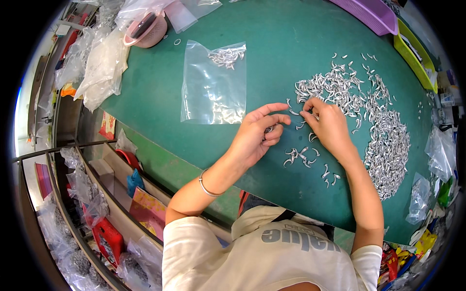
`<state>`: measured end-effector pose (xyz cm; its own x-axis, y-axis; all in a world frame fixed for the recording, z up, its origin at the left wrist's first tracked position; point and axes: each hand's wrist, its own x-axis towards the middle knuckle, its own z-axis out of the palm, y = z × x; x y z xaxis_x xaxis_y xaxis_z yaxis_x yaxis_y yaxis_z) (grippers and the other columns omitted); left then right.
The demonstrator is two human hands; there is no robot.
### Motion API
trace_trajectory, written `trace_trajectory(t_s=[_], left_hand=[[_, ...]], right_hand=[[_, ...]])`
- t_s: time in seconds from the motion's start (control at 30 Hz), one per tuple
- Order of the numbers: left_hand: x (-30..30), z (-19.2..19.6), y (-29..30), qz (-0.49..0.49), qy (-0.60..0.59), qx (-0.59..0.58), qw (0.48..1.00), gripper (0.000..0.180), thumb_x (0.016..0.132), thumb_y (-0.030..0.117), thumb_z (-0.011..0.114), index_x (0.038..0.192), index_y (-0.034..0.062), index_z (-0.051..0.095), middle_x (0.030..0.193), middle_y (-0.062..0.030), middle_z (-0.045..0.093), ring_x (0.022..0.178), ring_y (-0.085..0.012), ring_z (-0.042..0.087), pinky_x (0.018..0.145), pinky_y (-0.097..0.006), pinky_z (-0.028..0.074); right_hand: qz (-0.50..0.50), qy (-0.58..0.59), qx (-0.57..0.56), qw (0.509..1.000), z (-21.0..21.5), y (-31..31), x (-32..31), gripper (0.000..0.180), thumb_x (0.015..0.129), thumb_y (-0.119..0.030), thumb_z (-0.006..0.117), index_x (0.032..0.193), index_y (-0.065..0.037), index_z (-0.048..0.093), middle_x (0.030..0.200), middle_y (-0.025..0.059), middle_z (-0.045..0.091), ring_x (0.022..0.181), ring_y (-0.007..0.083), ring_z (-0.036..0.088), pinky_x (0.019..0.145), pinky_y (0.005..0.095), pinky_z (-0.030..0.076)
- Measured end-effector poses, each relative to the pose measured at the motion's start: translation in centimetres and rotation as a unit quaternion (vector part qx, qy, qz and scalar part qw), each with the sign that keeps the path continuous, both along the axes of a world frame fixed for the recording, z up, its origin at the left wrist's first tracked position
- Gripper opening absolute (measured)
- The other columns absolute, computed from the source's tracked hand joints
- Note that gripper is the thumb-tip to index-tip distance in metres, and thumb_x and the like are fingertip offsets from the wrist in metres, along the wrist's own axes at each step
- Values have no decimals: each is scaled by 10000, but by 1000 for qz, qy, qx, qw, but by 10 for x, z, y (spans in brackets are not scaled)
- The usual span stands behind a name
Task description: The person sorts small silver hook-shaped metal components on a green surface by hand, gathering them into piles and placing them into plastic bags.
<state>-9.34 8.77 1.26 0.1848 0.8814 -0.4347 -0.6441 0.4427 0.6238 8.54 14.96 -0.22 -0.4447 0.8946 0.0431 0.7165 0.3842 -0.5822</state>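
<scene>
Single head-worn fisheye view, looking steeply down, close over the green table (272, 58), edges bending

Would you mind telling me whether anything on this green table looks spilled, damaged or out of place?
Nothing looks damaged. The small silver curved pieces lie loose in a wide heap on the green table, with strays near both hands, left hand and right hand. One small ring sits alone near the clear bag.

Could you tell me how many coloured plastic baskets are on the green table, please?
2: a purple basket at the table's far edge, and a yellow-green basket just right of it. Both are cut off by the picture's rim, so more may be hidden.
</scene>
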Motion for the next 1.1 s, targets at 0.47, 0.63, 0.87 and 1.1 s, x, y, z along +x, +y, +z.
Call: trace_trajectory(t_s=[0.47, 0.63, 0.87, 1.1], left_hand=[[-4, -17, -19, 17, 514, 282, 810, 197, 852, -12, 504, 1039, 2, 564, 754, -49, 560, 528, -82, 442, 468, -241, 357], [1, -2, -21, -53, 638, 245, 728, 182, 803, 64, 644, 967, 16, 585, 604, -62, 464, 517, -123, 466, 488, -296, 379], [-2, -13, -11, -52, 629, 264, 729, 178, 772, 36, 646, 928, 23, 562, 600, -49, 413, 495, -124, 392, 438, -281, 333], [-17, 4, -11, -24, -201, 12, 979, 225, 909, 219, 454, 743, 70, 424, 624, -5, 346, 523, -76, 268, 411, -184, 254]], right_hand=[[-72, 645, -472, 597, -1, 8, 42, 206, 858, -89, 577, 1053, -22, 570, 819, 45, 567, 602, 92, 468, 444, 200, 340], [-33, 221, -225, 948, 14, -9, 24, 105, 780, -58, 658, 880, -27, 668, 593, 30, 512, 475, 104, 431, 451, 257, 352], [-3, 249, -221, 943, 6, -9, 25, 110, 755, -34, 652, 859, 0, 637, 632, 42, 543, 458, 96, 407, 446, 261, 340], [-87, 602, -494, 621, 29, -15, 35, 102, 868, -104, 529, 830, -12, 550, 627, -17, 455, 504, 48, 363, 437, 202, 284]])
